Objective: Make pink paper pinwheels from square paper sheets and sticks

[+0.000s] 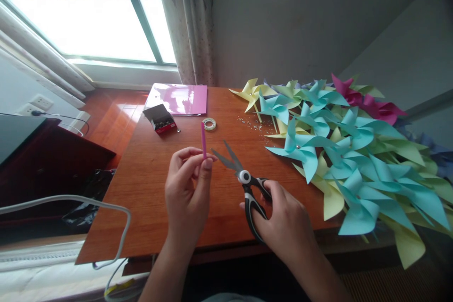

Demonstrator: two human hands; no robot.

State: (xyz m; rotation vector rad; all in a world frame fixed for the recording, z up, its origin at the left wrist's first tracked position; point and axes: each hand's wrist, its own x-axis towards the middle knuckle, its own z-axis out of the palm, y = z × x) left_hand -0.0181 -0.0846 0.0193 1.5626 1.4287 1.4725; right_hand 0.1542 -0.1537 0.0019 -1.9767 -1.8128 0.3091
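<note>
Between the thumb and fingers of my left hand (189, 184) stands a thin magenta paper stick (204, 139), upright, its lower part hidden by the fingers. My right hand (283, 219) grips a pair of scissors (244, 177) with black and white handles, fingers through the loops. The blades are spread and point up and left towards the stick, a small gap apart from it. Beyond my hands, a roll of tape (209, 124) lies on the wooden table (141, 188).
Many paper pinwheels (300, 147) in turquoise, yellow and magenta cover the right side. Small silvery bits (253, 125) lie scattered beside them. Pink sheets (177, 99) lie at the back, near an opened small box (161, 120). A white cable (120, 207) crosses the left edge.
</note>
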